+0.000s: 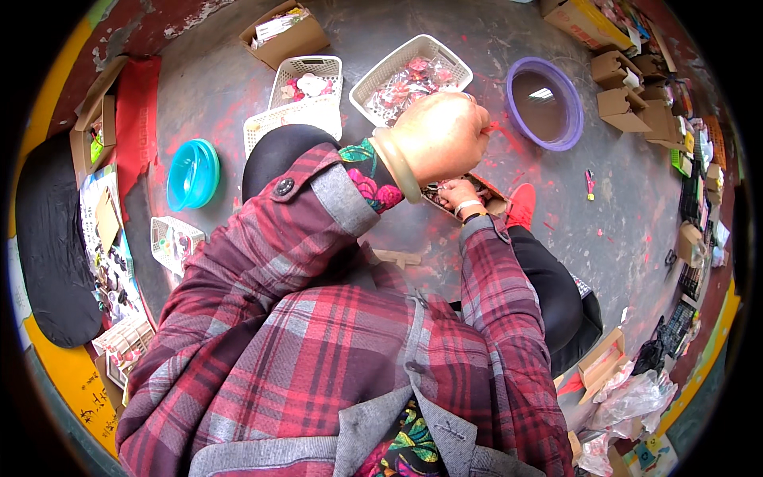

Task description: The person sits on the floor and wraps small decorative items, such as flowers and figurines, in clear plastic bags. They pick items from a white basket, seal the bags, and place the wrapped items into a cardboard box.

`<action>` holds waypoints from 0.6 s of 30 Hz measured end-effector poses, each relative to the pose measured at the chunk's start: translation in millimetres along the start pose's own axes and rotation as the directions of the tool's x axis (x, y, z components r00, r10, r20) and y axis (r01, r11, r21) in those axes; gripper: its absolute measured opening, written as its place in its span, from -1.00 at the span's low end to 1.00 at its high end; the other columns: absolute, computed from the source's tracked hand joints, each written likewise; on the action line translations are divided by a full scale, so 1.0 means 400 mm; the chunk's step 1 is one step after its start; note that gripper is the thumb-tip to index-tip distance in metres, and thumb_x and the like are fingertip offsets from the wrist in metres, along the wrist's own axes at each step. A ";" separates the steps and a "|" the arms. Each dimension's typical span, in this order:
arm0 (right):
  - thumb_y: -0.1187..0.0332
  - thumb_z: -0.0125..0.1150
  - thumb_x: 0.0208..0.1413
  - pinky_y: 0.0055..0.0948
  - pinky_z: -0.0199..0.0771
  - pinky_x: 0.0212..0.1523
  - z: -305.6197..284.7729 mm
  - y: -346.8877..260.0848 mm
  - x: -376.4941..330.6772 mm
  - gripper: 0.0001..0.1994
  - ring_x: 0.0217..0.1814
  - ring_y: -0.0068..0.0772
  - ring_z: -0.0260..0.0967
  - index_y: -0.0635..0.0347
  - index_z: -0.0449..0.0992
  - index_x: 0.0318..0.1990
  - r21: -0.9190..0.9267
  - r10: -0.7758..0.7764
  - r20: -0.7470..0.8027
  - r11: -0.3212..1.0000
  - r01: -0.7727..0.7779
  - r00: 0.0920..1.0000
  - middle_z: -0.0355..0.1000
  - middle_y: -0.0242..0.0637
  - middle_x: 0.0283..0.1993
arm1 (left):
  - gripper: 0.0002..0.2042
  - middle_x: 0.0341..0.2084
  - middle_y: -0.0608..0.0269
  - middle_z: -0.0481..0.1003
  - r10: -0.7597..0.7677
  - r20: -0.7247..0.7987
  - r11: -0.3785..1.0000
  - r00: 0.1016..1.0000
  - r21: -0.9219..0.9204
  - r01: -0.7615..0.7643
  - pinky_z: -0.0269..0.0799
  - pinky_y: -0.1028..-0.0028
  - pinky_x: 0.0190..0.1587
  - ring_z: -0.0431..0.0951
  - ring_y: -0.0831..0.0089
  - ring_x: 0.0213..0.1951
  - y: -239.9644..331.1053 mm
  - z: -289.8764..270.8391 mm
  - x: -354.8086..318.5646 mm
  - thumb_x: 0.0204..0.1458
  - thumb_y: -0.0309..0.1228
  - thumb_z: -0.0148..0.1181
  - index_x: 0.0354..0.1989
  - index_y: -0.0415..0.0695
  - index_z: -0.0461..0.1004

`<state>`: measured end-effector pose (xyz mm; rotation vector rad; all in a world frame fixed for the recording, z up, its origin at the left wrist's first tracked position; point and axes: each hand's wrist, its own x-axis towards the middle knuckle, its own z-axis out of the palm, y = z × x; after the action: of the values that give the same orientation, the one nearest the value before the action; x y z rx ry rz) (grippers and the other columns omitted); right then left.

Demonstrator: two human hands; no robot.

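My left hand (447, 137) is raised in front of me, closed, with its back toward me and a pale bangle at the wrist. A small red bit shows by its fingertips; whether it is held or is paint on the floor I cannot make out. Lower down, my right hand (459, 194) reaches into a small cardboard box (494, 199) of small dark and pinkish pieces. Its fingers are curled together, and what they grip is too small to name. Beyond my left hand stands a white basket (368, 82) with red and pink pieces in clear wrapping.
Two white baskets (276, 126) stand left of centre, with a cardboard box (290, 44) behind them. A purple basin (578, 119) of dark water is at right, teal basins (193, 175) at left. Boxes and plastic bags (636, 405) line the right side. My red shoe (521, 205) is beside the small box.
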<state>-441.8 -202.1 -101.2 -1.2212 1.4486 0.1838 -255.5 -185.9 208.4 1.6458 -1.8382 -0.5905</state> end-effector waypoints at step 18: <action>0.56 0.17 -0.07 -0.50 0.40 -0.14 -0.270 -0.211 -0.464 -0.84 -0.21 -0.44 0.38 0.35 0.45 -0.27 0.731 -0.492 -0.150 0.530 0.431 0.858 0.42 -0.25 -0.27 | -0.83 -0.60 -0.04 0.47 -0.076 -0.031 0.995 0.997 0.057 0.078 0.40 0.22 -0.34 0.50 0.05 -0.46 -0.002 0.003 0.016 -0.16 -0.35 0.11 -0.48 -0.19 0.53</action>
<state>-488.9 -212.0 124.5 -0.8287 0.9002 -0.6895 -256.2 -192.6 207.8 1.7610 -1.7935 -0.5485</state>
